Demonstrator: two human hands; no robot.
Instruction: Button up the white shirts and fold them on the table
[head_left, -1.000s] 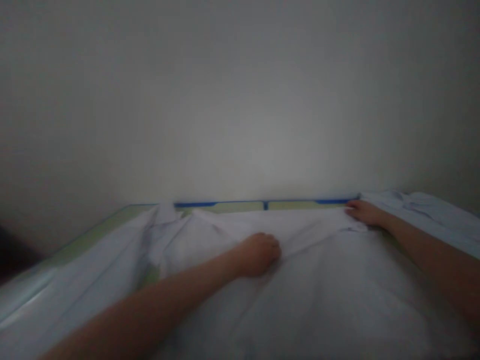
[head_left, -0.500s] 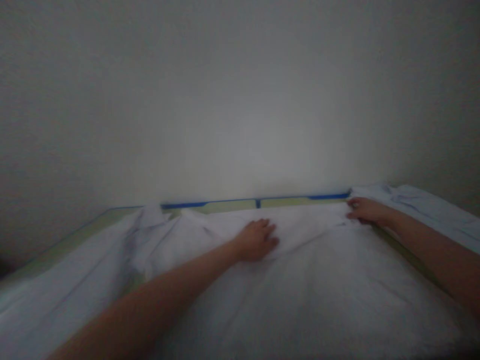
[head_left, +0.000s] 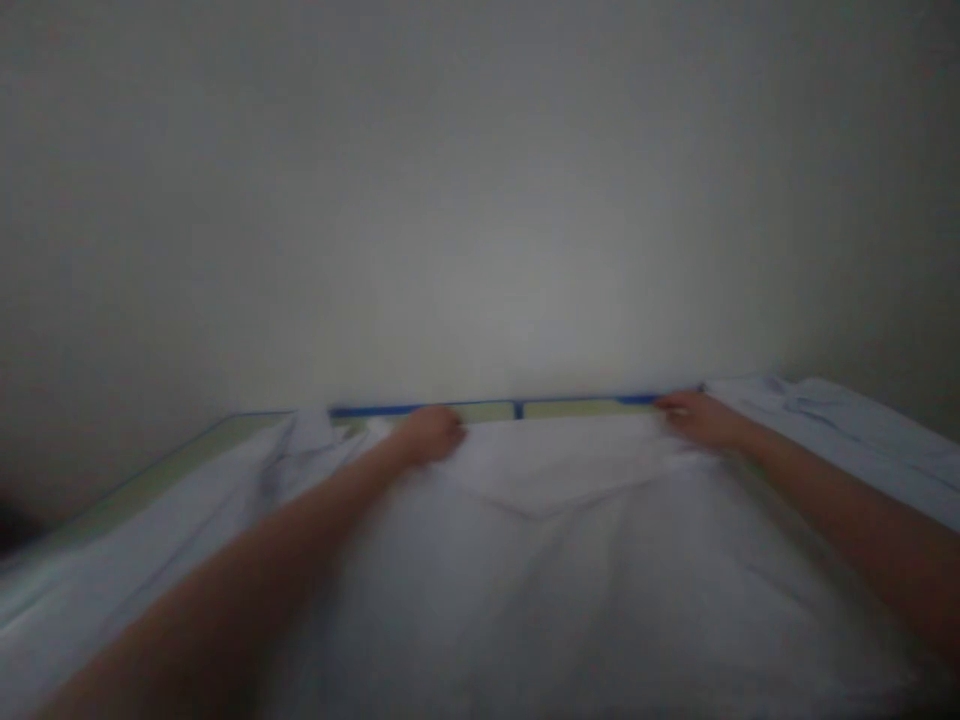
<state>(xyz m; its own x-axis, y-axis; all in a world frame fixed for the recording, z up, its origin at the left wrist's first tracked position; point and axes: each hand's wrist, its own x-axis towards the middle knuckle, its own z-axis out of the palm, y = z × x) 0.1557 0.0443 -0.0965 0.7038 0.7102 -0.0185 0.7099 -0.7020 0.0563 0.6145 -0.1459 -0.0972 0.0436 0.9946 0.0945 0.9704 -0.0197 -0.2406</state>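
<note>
A white sheet (head_left: 570,560) lies spread over a mattress whose green and blue edge (head_left: 517,410) shows along the far side, against a pale wall. My left hand (head_left: 429,436) rests at the far edge of the sheet, left of centre, blurred by motion, its fingers curled on the cloth. My right hand (head_left: 694,418) lies on the sheet's far edge toward the right, fingers bent down onto the fabric. Both forearms stretch across the sheet toward the wall.
A plain wall (head_left: 480,200) rises directly behind the mattress. More crumpled white bedding (head_left: 832,415) lies at the far right. The mattress's green side strip (head_left: 150,480) shows at the left, where the sheet is bunched.
My left hand has moved from the middle of the sheet up and leftward to its far edge. My right hand has shifted slightly left along that edge.
</note>
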